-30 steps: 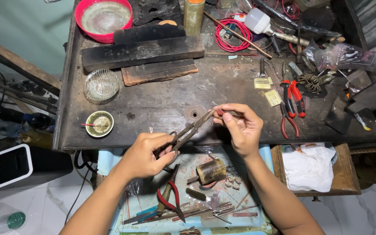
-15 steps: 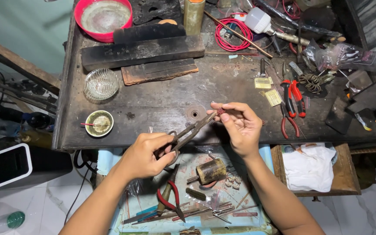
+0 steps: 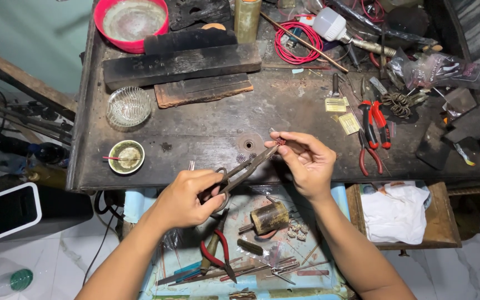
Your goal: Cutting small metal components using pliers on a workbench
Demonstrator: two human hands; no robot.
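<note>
The left hand (image 3: 187, 197) grips a pair of dark metal scissors with long slim blades (image 3: 240, 171), its fingers curled shut through and around the loop handles. The blades run from the handles up toward two o'clock, their tips ending at the small reddish-brown piece (image 3: 279, 141) pinched between the thumb and fingertips of the right hand (image 3: 305, 164). That hand's fingers are pressed together on the piece, which is too small to make out in detail; it sits above the front edge of the worn, dark, stained wooden worktop (image 3: 212, 125), at about twelve o'clock from the right palm. So the scissors' long axis points straight at the piece, the right hand is the one already on it, and the left reaches it only through the blade tips. Whether the tips are closed on it or merely touching cannot be told.

Just under the blades lie a few tiny round filigree bits (image 3: 245, 158) on the scarred wood. At nine o'clock from the left hand sits a small round dish with a pale rim (image 3: 126, 156), and beyond it, toward eleven o'clock, a ribbed clear glass bowl (image 3: 128, 106). At three o'clock from the right hand rest red-handled pliers (image 3: 374, 128). Below both hands an open drawer holds a squat brass-coloured cylinder (image 3: 270, 217) and another red-handled tool (image 3: 218, 255)
</note>
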